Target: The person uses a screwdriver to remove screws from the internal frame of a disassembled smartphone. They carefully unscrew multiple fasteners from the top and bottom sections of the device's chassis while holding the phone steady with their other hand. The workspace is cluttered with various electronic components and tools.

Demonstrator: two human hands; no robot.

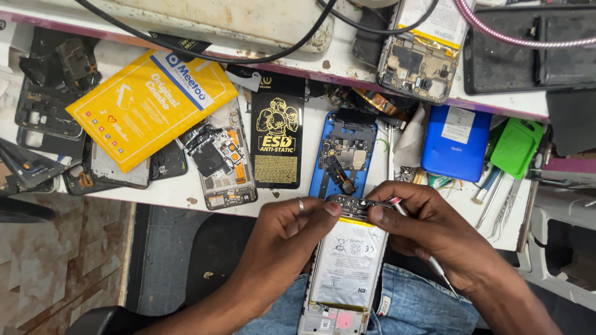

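We see the opened phone (pixel 345 273) lying over the lap, battery side up, its top end at the bench edge (pixel 186 195). Left hand (pixel 282 239): thumb and forefinger pinch the dark cover piece (pixel 354 206) at the phone's top. Right hand (pixel 422 226): fingers pinch the piece's other end, a screwdriver (pixel 434 263) tucked under the palm. Blue phone frame (pixel 344 155) just beyond.
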